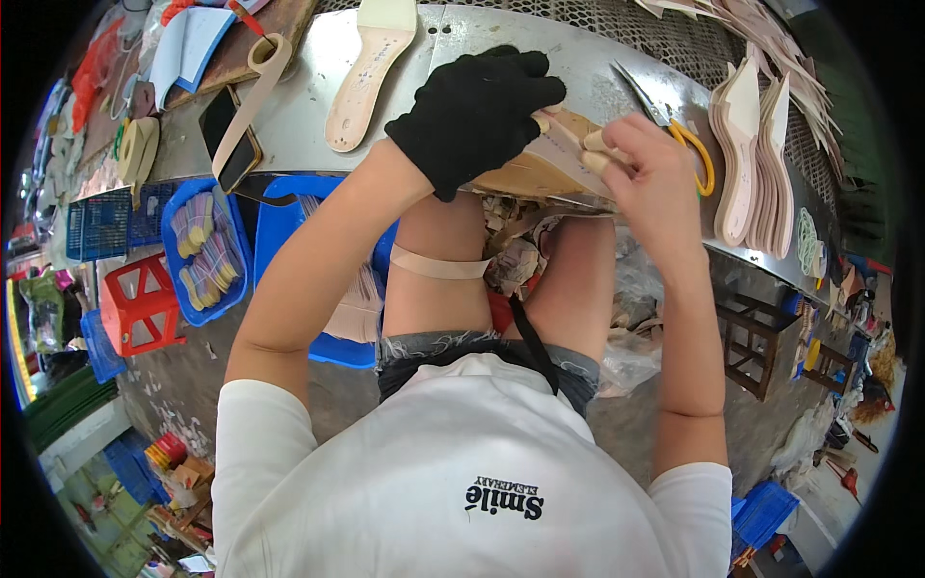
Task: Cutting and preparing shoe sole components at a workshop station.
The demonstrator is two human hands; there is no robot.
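Note:
My left hand [474,108], in a black glove, curls over a pale pinkish insole piece [559,152] at the table's front edge. A beige-covered fingertip of that hand presses on it. From the other side my bare right hand [653,166] pinches the piece's right part, with beige finger cots on its fingertips. A brown board [515,175] lies beneath the piece. Farther left rests a single pale insole [371,77]. Yellow-handled scissors [682,144] lie just beyond my right hand, blades pointing away. The glove hides part of the insole being held.
Stacked insoles [737,164] stand on the metal table [578,72] at right. A tape roll [270,56] and a phone [231,135] lie at left. Blue baskets [252,265] with cut pieces stand below, beside a red stool [140,303]. Scraps gather between my knees.

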